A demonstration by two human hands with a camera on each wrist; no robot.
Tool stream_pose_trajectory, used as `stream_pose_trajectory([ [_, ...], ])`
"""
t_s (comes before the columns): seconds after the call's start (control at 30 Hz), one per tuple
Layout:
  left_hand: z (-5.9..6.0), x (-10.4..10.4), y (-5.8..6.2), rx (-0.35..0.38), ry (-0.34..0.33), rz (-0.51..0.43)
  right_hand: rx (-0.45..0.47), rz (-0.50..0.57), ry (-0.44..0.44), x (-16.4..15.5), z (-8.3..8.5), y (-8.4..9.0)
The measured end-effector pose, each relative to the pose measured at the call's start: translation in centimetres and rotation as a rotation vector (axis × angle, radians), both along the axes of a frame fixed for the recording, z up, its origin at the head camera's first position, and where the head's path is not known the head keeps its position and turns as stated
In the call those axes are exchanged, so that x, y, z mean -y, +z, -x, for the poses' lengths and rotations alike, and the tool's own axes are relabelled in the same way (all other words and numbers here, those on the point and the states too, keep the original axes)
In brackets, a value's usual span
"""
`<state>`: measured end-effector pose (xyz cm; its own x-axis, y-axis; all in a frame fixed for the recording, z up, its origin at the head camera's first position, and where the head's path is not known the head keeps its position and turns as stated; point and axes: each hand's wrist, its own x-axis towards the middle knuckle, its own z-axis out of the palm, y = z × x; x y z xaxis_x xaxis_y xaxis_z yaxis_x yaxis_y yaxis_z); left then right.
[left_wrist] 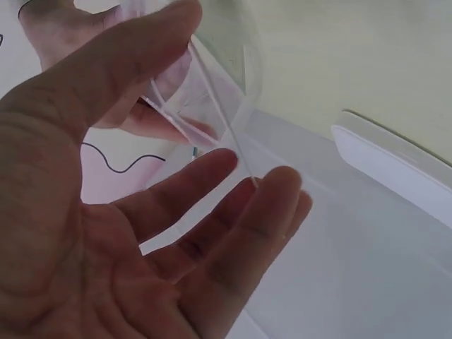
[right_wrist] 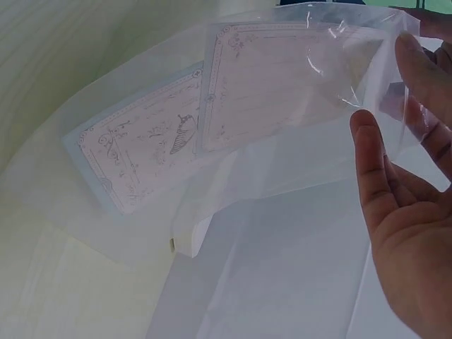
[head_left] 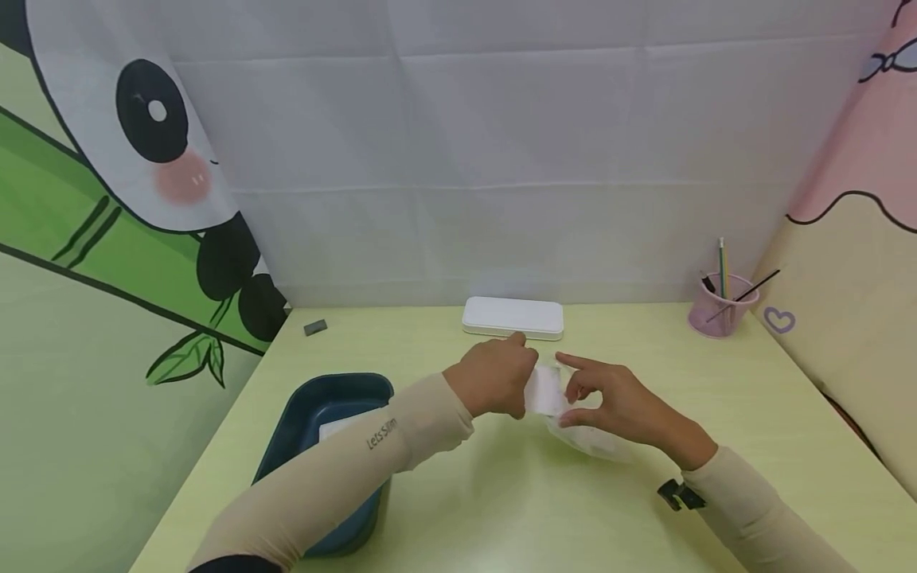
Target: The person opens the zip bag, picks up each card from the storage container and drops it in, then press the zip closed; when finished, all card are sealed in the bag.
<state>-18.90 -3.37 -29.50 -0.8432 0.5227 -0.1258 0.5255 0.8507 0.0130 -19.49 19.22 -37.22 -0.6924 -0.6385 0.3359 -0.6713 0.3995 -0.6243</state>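
Note:
A clear plastic bag [head_left: 591,439] is held above the table, between my two hands. Two printed cards with ornate borders show through it in the right wrist view: a pinkish card [right_wrist: 282,85] nearer the hands, and a blue-edged card [right_wrist: 148,155] farther off, partly covered by the first. My left hand [head_left: 497,378] grips the bag's edge, thumb on one side and fingertips on the other. Curved in a C, my right hand [head_left: 619,402] holds the bag at the same end, its thumb and forefinger spread apart. Exact fingertip contact is partly hidden.
Behind the hands lies a white flat case [head_left: 513,317]. A dark blue tray [head_left: 368,386] with a white item in it sits under my left forearm. A pink pencil cup [head_left: 723,306] stands at back right, and a small grey block [head_left: 315,327] at back left.

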Motion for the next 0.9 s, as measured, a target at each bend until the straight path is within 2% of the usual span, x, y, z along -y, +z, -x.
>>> stream_pose_trajectory([
  [0.13, 0.1, 0.2, -0.6, 0.011, -0.008, -0.035, 0.012, -0.006, -0.006, -0.1, 0.0, -0.1],
  [0.3, 0.2, 0.1, -0.5, 0.007, -0.004, -0.046, 0.015, -0.007, -0.006, -0.1, 0.1, -0.3],
  [0.5, -0.4, -0.8, -0.9, -0.065, -0.074, -0.019, -0.028, 0.001, 0.000, 0.2, 0.1, -0.2],
  [0.7, -0.5, -0.6, -1.8, -0.042, -0.076, -0.018, -0.081, 0.023, -0.007, 0.0, -0.1, 0.0],
  [0.8, -0.6, -0.3, -2.1, -0.082, -0.119, 0.021, -0.105, 0.018, -0.028, -0.1, -0.1, 0.1],
  [0.9, -0.6, -0.1, -2.3, -0.134, -0.198, 0.073, -0.122, 0.006, -0.037, -0.1, 0.0, 0.2],
])
